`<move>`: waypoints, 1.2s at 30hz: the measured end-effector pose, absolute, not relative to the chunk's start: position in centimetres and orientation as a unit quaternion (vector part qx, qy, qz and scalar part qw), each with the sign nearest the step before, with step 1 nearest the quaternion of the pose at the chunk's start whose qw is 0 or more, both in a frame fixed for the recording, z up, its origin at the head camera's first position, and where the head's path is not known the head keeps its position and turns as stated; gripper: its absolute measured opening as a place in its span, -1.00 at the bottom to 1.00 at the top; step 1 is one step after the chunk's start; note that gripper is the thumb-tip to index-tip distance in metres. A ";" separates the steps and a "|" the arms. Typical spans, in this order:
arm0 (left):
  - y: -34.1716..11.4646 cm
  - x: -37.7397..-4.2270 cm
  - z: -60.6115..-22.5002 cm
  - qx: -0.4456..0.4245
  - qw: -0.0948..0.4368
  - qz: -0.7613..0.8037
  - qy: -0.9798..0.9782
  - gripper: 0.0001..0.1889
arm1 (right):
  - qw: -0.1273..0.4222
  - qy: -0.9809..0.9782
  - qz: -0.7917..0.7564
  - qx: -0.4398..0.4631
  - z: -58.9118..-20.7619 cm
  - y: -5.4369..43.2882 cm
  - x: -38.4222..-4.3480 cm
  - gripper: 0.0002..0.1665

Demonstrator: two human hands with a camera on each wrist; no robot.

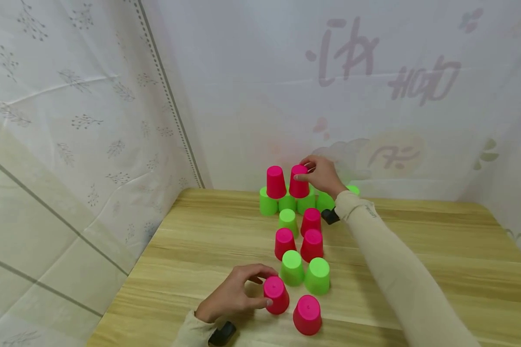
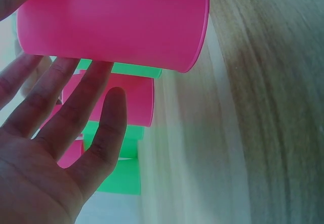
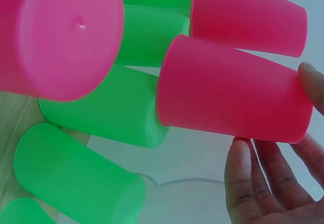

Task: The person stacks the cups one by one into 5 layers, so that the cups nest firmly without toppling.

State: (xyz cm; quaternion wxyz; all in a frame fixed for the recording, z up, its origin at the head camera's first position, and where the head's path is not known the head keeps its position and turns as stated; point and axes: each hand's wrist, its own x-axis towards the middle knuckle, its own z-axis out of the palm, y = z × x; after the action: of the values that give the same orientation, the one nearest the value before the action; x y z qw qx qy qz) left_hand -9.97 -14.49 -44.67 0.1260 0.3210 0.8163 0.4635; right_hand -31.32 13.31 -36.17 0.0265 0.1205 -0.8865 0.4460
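Note:
At the back, my right hand (image 1: 323, 174) holds a pink cup (image 1: 299, 182) near its top, with thumb and fingers on opposite sides. That cup is upside down on a row of upturned green cups (image 1: 268, 202), beside another pink cup (image 1: 276, 183) on the same row. In the right wrist view the held cup (image 3: 235, 89) meets the green cups (image 3: 109, 107) at its rim. Near the front, my left hand (image 1: 239, 291) grips an upturned pink cup (image 1: 276, 295) between thumb and fingers. Its rim is close to the table in the left wrist view; contact is unclear.
Between the hands stand upturned cups in loose pairs, green (image 1: 317, 275) and pink (image 1: 312, 245). A lone pink cup (image 1: 307, 315) is at the front. The wooden table (image 1: 191, 241) meets a printed curtain (image 1: 243, 96) behind and a patterned one (image 1: 69, 144) at left.

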 end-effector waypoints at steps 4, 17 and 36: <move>-14.4 -9.9 -44.9 0.323 0.127 0.464 0.815 -0.50 | 0.028 -0.888 0.444 0.116 -36.3 13.2 -31.3 -0.44; -14.1 -9.9 -44.6 0.348 0.120 0.459 0.808 -0.53 | 0.009 -0.885 0.450 0.121 -36.4 13.6 -31.2 -0.30; -14.3 -10.2 -37.9 0.430 0.043 0.427 0.795 -0.55 | 0.025 -0.880 0.459 0.122 -34.6 15.1 -29.9 -0.32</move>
State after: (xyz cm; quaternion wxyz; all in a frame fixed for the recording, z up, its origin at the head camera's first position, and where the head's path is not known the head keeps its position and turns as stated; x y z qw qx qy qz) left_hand -10.24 -14.26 -37.85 0.0432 0.4296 0.7946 0.4269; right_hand -29.85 15.12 -34.62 0.0247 0.1215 -0.8799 0.4587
